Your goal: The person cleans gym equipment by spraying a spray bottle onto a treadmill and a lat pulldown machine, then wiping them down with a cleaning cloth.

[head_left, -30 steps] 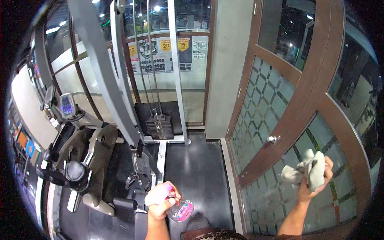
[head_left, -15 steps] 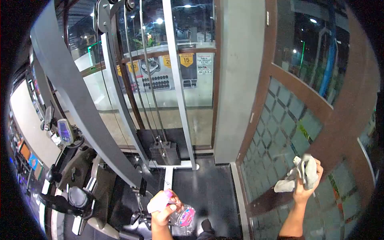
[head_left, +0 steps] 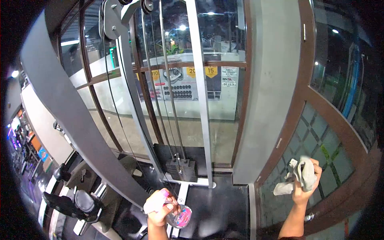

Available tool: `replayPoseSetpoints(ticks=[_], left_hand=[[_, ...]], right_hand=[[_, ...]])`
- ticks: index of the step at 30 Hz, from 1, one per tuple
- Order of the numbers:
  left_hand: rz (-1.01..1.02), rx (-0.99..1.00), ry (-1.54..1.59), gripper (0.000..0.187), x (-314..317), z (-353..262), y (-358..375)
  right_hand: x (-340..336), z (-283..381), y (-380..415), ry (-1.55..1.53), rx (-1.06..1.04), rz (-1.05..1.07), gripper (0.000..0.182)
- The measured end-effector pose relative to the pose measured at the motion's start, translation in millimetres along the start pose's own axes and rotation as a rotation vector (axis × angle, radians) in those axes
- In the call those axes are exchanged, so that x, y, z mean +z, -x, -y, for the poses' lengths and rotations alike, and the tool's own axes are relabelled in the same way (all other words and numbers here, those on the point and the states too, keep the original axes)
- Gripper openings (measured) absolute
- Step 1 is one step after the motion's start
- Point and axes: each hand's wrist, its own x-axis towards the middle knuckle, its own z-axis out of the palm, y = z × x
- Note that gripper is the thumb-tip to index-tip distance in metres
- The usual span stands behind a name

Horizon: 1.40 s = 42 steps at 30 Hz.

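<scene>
My left hand (head_left: 160, 212) is closed around the neck of a clear spray bottle (head_left: 180, 217) with a pink label and a white and pink spray head. The bottle tilts to the right, low in the middle of the view. At the right, my right hand (head_left: 307, 186) grips a crumpled light grey cloth (head_left: 305, 174), one end of which hangs out to the left. Behind the cloth is a door (head_left: 294, 132) with a brown frame and patterned frosted glass; the cloth appears apart from it, though I cannot be sure.
A cable weight machine (head_left: 72, 100) with a black weight stack (head_left: 181, 170) stands ahead and left. Exercise equipment (head_left: 86, 202) sits at lower left. Behind the machine are brown-framed windows (head_left: 220, 136); a pale wall column (head_left: 266, 92) stands beside the door. The floor (head_left: 216, 206) is black.
My view has turned to the left, so the machine, windows and door have shifted right and down in the picture. Both hands keep their hold on the spray bottle and the cloth.
</scene>
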Motion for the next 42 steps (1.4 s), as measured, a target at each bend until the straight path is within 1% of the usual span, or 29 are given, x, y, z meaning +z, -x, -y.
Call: replayPoseSetpoints(ticks=[2,3,6,7,8,10,11,12,14,15,16,18,20,21,22,24,26,27,30,31,34,35,38,42], left_hand=[[0.026,0.034,-0.082,0.028,-7.3,6.0,-21.2],[0.009,0.041,-0.077,0.025,-0.8,5.7,-35.0],[0.018,0.094,-0.212,0.023,0.8,12.5,-75.3],[0.023,0.156,-0.123,0.016,9.5,13.0,-91.5],[0.020,0.174,-0.140,0.016,10.9,15.2,-104.9],[-0.047,0.199,-0.159,0.017,24.2,16.5,-131.2],[-0.060,0.216,-0.171,0.016,26.5,19.3,-144.3],[-0.077,0.251,-0.201,0.017,28.3,22.3,-158.6],[-0.104,0.330,-0.254,0.017,36.4,30.0,-196.8],[-0.126,0.345,-0.239,0.021,45.7,28.3,-217.4],[-0.102,0.364,-0.221,0.027,49.7,28.5,-240.8],[-0.119,0.472,-0.324,0.030,64.8,26.7,-289.6],[-0.169,0.585,-0.340,0.028,84.5,26.9,-338.5],[-0.128,0.646,-0.435,0.027,88.2,23.6,-362.1],[-0.154,0.676,-0.403,0.026,97.5,23.5,-382.5],[-0.131,0.782,-0.483,0.022,107.7,20.9,-421.3],[-0.104,0.873,-0.550,0.018,116.8,17.1,-454.9],[-0.139,0.908,-0.564,0.017,126.0,14.2,-467.9],[-0.100,0.987,-0.522,0.015,137.1,9.8,-506.2],[-0.082,1.001,-0.539,0.014,141.0,8.7,-513.3],[-0.136,0.999,-0.602,0.018,136.8,12.1,-540.6],[-0.120,1.020,-0.526,0.018,132.7,13.1,-550.1],[-0.145,1.007,-0.443,0.017,130.9,16.8,-565.2],[-0.005,0.991,-0.479,0.018,107.7,20.0,-590.2]], right_hand=[[14.4,-12.6,-14.9,-0.029,0.011,0.005,0.049],[19.4,-26.1,-24.2,-0.039,-0.058,0.076,0.059],[55.5,-53.9,-48.9,-0.125,-0.055,-0.043,0.075],[61.4,-64.2,-63.6,-0.071,-0.105,0.068,0.088],[76.7,-69.4,-78.7,-0.161,-0.092,0.106,0.085],[98.0,-98.1,-111.4,-0.130,-0.109,0.246,0.076],[113.8,-115.6,-128.7,-0.152,-0.102,0.291,0.067],[127.2,-130.0,-146.7,-0.195,-0.085,0.361,0.062],[162.4,-175.5,-182.1,-0.206,-0.109,0.407,0.059],[182.9,-189.6,-200.1,-0.187,-0.125,0.396,0.058],[202.2,-200.6,-214.4,-0.217,-0.078,0.382,0.057],[232.4,-219.5,-238.2,-0.247,-0.069,0.433,0.057],[256.6,-232.0,-253.1,-0.306,-0.115,0.482,0.057],[267.9,-236.8,-261.1,-0.334,-0.139,0.503,0.057],[277.2,-241.3,-266.9,-0.320,-0.172,0.518,0.058],[294.7,-252.2,-275.9,-0.319,-0.195,0.561,0.058],[307.5,-262.7,-283.6,-0.334,-0.213,0.599,0.058],[313.0,-266.8,-286.4,-0.339,-0.222,0.618,0.058],[326.4,-275.3,-290.3,-0.308,-0.223,0.633,0.057],[329.1,-278.7,-290.8,-0.310,-0.210,0.640,0.056],[333.5,-283.2,-293.2,-0.264,-0.222,0.644,0.055],[337.0,-280.8,-295.1,-0.237,-0.235,0.643,0.054],[344.2,-279.1,-303.3,-0.178,-0.261,0.629,0.053],[362.5,-266.6,-321.4,-0.120,-0.347,0.584,0.052]])
